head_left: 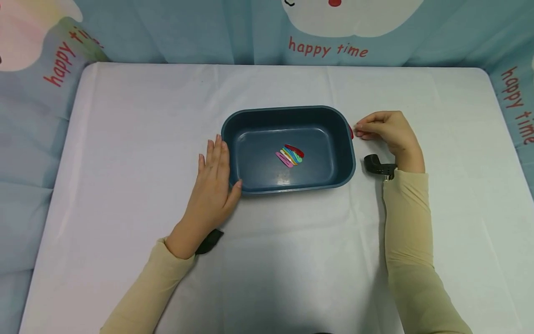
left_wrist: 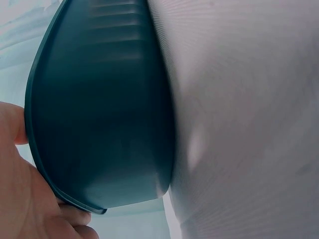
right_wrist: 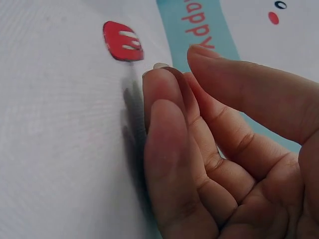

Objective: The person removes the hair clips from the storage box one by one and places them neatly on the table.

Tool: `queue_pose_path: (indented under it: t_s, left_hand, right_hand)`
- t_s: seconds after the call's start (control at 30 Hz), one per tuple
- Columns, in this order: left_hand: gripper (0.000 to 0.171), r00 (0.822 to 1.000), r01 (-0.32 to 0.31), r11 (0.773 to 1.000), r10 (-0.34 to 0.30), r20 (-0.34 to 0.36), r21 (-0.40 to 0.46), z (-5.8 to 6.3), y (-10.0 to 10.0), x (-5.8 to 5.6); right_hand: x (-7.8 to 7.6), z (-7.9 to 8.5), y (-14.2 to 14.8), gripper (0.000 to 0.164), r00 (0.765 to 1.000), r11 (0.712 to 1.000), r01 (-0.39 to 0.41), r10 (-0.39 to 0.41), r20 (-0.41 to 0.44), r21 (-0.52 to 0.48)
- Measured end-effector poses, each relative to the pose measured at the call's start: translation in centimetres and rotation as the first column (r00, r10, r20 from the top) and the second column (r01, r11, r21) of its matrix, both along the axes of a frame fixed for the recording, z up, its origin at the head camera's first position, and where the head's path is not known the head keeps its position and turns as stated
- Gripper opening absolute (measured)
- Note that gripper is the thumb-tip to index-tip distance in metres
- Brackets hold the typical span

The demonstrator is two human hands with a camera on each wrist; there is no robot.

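Observation:
Near the table's middle stands a dark blue rectangular bin (head_left: pixel 258 183). Several snap hair clips (head_left: pixel 289 155), in pink, yellow, blue, green and red, lie close together on its floor. My left hand (head_left: pixel 212 181) rests against the bin's left end with fingers straight along the rim and thumb at the near left corner. Just beyond the bin's right end, a red clip-like piece with pale cutouts (right_wrist: pixel 119 42) shows against the white cloth. Beside it is my right hand (head_left: pixel 385 132), fingers loosely bent, thumb apart from them, nothing visible between them.
A white cloth covers the table (head_left: pixel 125 162). Behind it hangs a light blue curtain (head_left: pixel 187 32) with red "happy time" lettering. Black wrist cameras sit on both arms; the right one (head_left: pixel 377 166) is close to the bin's right side.

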State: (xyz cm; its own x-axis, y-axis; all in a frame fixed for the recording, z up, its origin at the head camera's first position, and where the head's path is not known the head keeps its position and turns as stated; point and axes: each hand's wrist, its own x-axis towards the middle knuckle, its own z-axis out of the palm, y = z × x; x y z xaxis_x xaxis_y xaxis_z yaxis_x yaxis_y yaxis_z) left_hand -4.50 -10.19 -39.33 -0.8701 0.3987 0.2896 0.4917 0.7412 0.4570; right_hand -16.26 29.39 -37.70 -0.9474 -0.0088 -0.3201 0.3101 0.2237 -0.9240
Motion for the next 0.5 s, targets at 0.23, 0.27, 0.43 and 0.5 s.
queue_pose_path:
  t_s: [0.23, 0.27, 0.43, 0.5]
  left_hand:
    - [0.071, 1.000, -0.001, 1.000, 0.001, 0.005, 0.002, 0.2, 0.0, 0.0]
    - [0.071, 1.000, -0.002, 1.000, 0.002, 0.004, 0.002, 0.2, 0.0, 0.0]
    - [0.071, 1.000, 0.001, 1.000, -0.001, 0.001, 0.010, 0.2, -0.1, 0.0]
    - [0.071, 1.000, 0.001, 1.000, -0.001, 0.001, 0.012, 0.1, -0.1, 0.1]
  right_hand:
    - [0.2, 1.0, -0.2, 0.008, 1.000, 0.998, 0.009, -0.010, -0.017, -0.062]
    - [0.3, 1.2, -0.3, 0.006, 1.000, 0.998, 0.011, -0.013, -0.019, -0.066]
    - [0.6, 2.1, -0.8, 0.004, 0.999, 0.999, 0.007, -0.010, -0.047, -0.046]
    - [0.7, 2.4, -0.9, 0.003, 0.998, 1.000, -0.005, 0.003, -0.066, -0.025]
